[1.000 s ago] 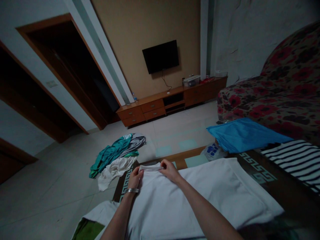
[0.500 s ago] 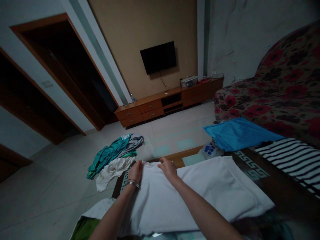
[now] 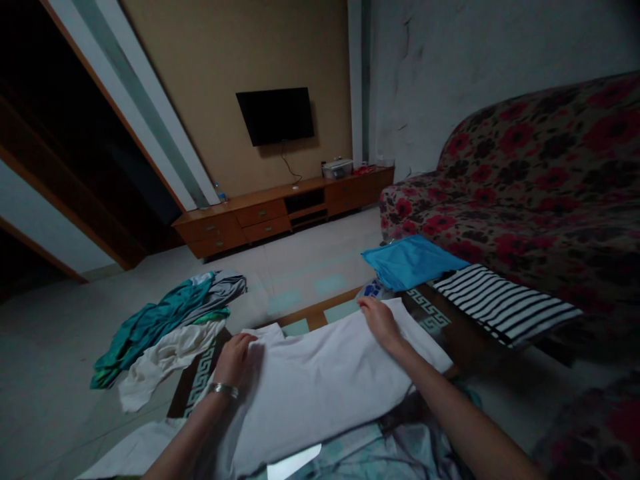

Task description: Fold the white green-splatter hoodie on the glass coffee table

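The pinch on the edge of the white cloth (image 3: 310, 393) has been let go: the left hand (image 3: 234, 360) and right hand (image 3: 381, 322) are now spread well apart and laid open on it — the cloth is stretched across the low table (image 3: 305, 320), over its near edge.

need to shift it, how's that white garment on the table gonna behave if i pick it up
The white garment will probably be floppy, as it lies in soft creases with no stiff shape. It looks like thin, soft fabric, so it is likely light for its size. It may also slide fairly easily on the glossy patterned tabletop.
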Demonstrator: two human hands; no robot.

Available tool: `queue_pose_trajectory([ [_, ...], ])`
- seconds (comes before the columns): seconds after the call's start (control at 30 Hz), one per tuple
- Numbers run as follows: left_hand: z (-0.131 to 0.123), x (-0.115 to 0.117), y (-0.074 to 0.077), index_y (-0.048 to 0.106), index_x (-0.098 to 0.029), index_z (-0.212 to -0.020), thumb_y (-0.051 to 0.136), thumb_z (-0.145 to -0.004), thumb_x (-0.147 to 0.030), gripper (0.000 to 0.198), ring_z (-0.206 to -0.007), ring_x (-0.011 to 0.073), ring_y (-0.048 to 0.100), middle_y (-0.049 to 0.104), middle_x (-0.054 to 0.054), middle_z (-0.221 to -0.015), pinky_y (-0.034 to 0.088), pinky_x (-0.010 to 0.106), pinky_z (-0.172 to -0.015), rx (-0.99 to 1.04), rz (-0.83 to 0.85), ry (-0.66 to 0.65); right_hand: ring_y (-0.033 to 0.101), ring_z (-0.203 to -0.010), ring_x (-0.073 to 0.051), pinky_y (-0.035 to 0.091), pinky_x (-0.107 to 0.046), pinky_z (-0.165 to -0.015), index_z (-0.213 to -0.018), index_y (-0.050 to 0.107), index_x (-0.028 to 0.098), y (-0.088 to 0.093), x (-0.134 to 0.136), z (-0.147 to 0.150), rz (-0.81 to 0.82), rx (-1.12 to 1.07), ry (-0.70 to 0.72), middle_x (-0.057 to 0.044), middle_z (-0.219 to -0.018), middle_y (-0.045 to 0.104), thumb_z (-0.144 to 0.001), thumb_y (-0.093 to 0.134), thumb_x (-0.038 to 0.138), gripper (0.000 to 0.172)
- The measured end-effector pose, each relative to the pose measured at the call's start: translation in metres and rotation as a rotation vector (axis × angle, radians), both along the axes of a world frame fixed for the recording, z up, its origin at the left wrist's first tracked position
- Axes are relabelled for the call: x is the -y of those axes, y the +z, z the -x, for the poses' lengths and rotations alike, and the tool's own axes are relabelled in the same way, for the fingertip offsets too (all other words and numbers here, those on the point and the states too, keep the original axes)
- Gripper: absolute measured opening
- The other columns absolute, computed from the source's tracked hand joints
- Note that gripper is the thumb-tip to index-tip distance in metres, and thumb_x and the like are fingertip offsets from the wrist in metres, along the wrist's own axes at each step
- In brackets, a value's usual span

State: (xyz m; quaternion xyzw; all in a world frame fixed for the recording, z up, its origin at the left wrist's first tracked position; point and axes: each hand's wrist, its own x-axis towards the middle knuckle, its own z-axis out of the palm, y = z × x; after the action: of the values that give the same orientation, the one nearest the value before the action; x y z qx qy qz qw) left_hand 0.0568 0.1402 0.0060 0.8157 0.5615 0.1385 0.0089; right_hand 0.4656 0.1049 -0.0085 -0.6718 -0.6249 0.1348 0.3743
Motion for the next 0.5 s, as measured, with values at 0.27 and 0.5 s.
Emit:
queue_pose_trajectory([
  [0.27, -0.038, 0.015, -0.029, 0.044, -0.021, -0.138, 0.04, -0.09, -0.038, 0.051, -0.136, 0.025, 0.033, 0.038, 0.007, -0.147, 0.024, 0.046, -0.112, -0.107, 0.124, -0.083, 0.036, -0.133, -0.025, 0.028, -0.04, -0.108, -0.13, 0.053, 0.016, -0.06, 0.032, -0.08, 0.014, 0.439, -0.014, -0.013, -0.139, 0.048, -0.091, 0.044, 0.034, 0.044],
  [0.5, -0.028, 0.027, -0.029, 0.03, -0.019, -0.145, 0.033, -0.092, -0.05, 0.061, -0.14, 0.0248, 0.024, 0.027, 0.009, -0.152, 0.022, 0.05, -0.111, -0.254, 0.011, -0.055, 0.033, -0.135, -0.026, 0.026, -0.042, -0.108, -0.137, 0.046, 0.015, -0.065, 0.032, -0.121, 0.118, 0.567, -0.093, -0.013, -0.143, 0.043, -0.094, 0.033, 0.045, 0.054],
])
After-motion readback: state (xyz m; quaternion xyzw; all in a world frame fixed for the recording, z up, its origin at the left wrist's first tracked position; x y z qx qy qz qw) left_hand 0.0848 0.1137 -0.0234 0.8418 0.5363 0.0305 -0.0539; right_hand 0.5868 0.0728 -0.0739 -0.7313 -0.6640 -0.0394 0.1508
